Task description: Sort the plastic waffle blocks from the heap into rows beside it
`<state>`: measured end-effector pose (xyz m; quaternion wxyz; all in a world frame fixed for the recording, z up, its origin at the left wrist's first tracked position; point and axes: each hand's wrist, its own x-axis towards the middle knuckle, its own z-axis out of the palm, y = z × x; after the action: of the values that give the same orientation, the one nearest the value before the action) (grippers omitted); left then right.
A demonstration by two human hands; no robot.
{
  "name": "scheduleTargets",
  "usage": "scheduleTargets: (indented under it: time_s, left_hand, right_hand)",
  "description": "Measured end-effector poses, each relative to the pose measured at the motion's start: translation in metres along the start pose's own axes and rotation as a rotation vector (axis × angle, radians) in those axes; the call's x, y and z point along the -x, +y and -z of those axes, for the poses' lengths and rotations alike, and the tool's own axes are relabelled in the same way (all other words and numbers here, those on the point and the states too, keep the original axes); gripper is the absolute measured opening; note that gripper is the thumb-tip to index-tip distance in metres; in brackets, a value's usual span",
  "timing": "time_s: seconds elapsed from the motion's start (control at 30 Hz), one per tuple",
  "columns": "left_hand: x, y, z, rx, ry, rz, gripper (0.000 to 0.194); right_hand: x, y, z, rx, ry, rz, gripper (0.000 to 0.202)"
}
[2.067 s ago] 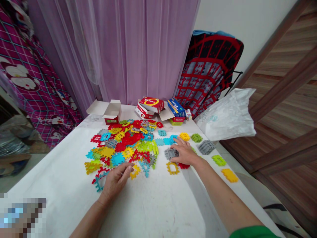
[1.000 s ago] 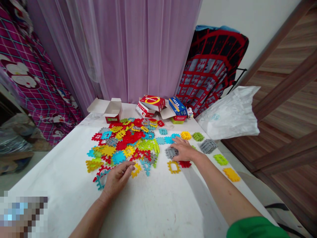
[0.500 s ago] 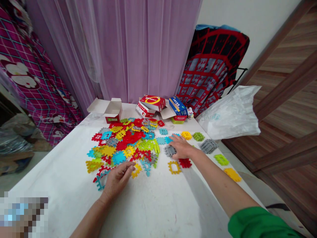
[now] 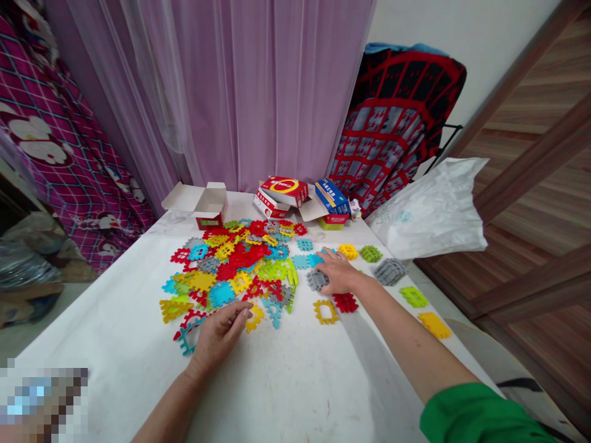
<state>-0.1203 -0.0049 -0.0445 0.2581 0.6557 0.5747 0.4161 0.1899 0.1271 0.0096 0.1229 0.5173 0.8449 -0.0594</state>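
Observation:
My left hand (image 4: pixel 221 329) rests on the table at the near edge of a heap of plastic interlocking pieces (image 4: pixel 240 261). Its fingers are loosely curled together, and nothing shows in them. A yellow piece (image 4: pixel 255 317) lies by its fingertips, and a teal frame piece (image 4: pixel 187 339) is partly hidden behind it. My right hand (image 4: pixel 337 272) reaches across to the right of the heap, fingers apart over blue pieces (image 4: pixel 314 259). Its thumb is beside a grey stack (image 4: pixel 316 280); whether it touches is unclear. Just nearer lie a yellow frame piece (image 4: pixel 325 312) and red pieces (image 4: pixel 345 302).
Along the right side sit yellow (image 4: pixel 348 251), green (image 4: pixel 370 253) and grey (image 4: pixel 390 271) stacks, with lime (image 4: pixel 413 296) and yellow ones (image 4: pixel 434 325) nearer. Behind stand an open carton (image 4: pixel 211 206), red boxes (image 4: pixel 284 191) and a blue box (image 4: pixel 331 195). A white plastic bag (image 4: pixel 429 212) is at right.
Almost nothing differs. My right hand stays over the blue and grey pieces with only a slight shift, and my left hand keeps its place.

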Motion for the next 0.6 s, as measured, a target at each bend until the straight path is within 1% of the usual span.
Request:
scheduleTargets:
  time_s: [0.23, 0.4, 0.47, 0.53, 0.6]
  left_hand:
    - [0.001, 0.0, 0.0, 0.01, -0.004, 0.012, 0.035]
    - [0.001, -0.001, -0.001, 0.021, -0.013, 0.021, 0.037]
    - [0.001, -0.002, 0.0, 0.019, -0.015, 0.028, 0.038]
    - [0.001, -0.002, 0.0, 0.018, -0.02, 0.034, 0.038]
    - [0.001, -0.003, 0.001, 0.02, -0.022, 0.036, 0.039]
  right_hand:
    - [0.0, 0.005, -0.006, -0.004, 0.007, 0.002, 0.061]
    - [0.001, 0.001, -0.003, -0.012, -0.023, -0.02, 0.068]
    - [0.004, 0.0, 0.004, -0.021, -0.032, -0.037, 0.072]
    - [0.01, 0.003, 0.017, -0.04, -0.017, -0.057, 0.074]
    - [0.017, 0.009, 0.037, -0.057, 0.059, -0.077, 0.069]
